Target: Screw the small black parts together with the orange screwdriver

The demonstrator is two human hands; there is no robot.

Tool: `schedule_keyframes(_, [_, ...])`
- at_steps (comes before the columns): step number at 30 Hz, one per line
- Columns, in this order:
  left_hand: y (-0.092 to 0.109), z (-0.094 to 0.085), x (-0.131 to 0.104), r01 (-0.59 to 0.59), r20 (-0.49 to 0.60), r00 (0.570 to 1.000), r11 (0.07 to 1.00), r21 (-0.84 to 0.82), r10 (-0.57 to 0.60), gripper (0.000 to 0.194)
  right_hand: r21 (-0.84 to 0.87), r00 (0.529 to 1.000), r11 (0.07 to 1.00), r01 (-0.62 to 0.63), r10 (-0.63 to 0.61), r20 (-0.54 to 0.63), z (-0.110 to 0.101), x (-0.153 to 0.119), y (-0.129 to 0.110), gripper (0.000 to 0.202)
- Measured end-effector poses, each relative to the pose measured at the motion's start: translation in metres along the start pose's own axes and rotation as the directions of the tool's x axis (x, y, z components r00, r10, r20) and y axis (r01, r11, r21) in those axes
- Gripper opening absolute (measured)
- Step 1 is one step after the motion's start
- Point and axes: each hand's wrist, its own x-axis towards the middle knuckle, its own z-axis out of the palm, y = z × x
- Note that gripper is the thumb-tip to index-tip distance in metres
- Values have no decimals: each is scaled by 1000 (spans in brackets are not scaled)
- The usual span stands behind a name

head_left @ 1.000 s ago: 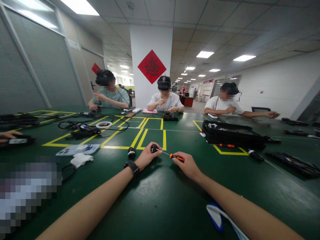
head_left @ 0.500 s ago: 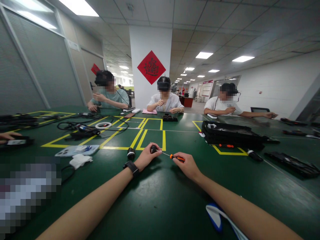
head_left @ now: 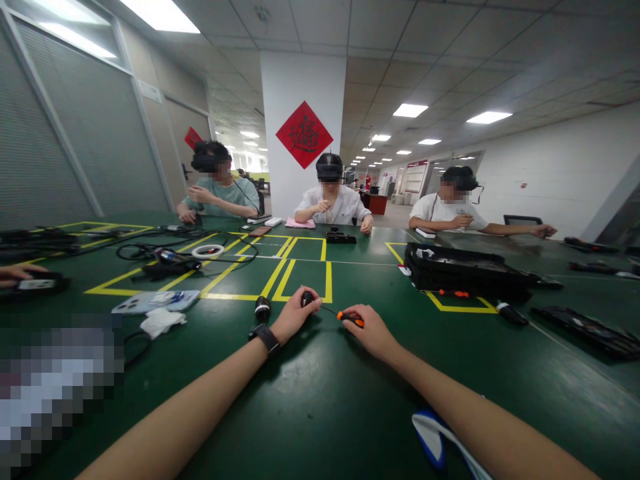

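Observation:
My left hand [head_left: 296, 313] is closed around a small black cylindrical part [head_left: 307, 299], much of it hidden by the fingers. In my right hand [head_left: 370, 328] is a screwdriver with an orange and black handle [head_left: 351, 319]. Its thin shaft points left at the black part; whether the tip touches it I cannot tell. Just left of my left hand, a black cylinder with a white band [head_left: 262, 307] stands on the green table [head_left: 310, 400].
Black trays [head_left: 460, 267] are stacked at the right, near a flat black frame [head_left: 587, 330]. At the left lie a phone [head_left: 155, 301], a crumpled tissue [head_left: 163, 322] and cables [head_left: 135, 250]. Co-workers sit across the table; another person's hand [head_left: 23, 273] shows at the left edge.
My right hand has shifted slightly left, and the screwdriver's handle has turned in its fingers. My left hand keeps its hold on the black part.

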Motion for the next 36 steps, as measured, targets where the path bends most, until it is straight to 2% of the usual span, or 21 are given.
schedule_keyframes(6, [-3, -1, 2, 2, -18, 1000, 1000, 5, -2, 27, -42, 999, 998, 46, -46, 5, -1, 5, 3, 17])
schedule_keyframes(13, [0, -2, 2, 15, -9, 1000, 1000, 14, -14, 27, 46, 998, 997, 69, -69, 1, 0, 3, -1, 17])
schedule_keyframes(21, [-2, 0, 2, 28, -31, 999, 999, 17, -28, 28, -90, 998, 994, 66, -67, -14, 0, 4, 1, 18])
schedule_keyframes(24, [-2, -1, 3, 29, -31, 999, 999, 15, -28, 27, -44, 998, 997, 64, -65, -15, -1, 5, 1, 11])
schedule_keyframes(29, [0, -1, 4, 7, -32, 999, 1000, 18, -6, 24, 63, 999, 997, 45, -46, 15, -1, 5, -3, 18])
schedule_keyframes(36, [-2, -4, 6, 23, -31, 999, 999, 27, -22, 25, 19, 1000, 999, 26, -26, -16, -1, 9, -4, 15])
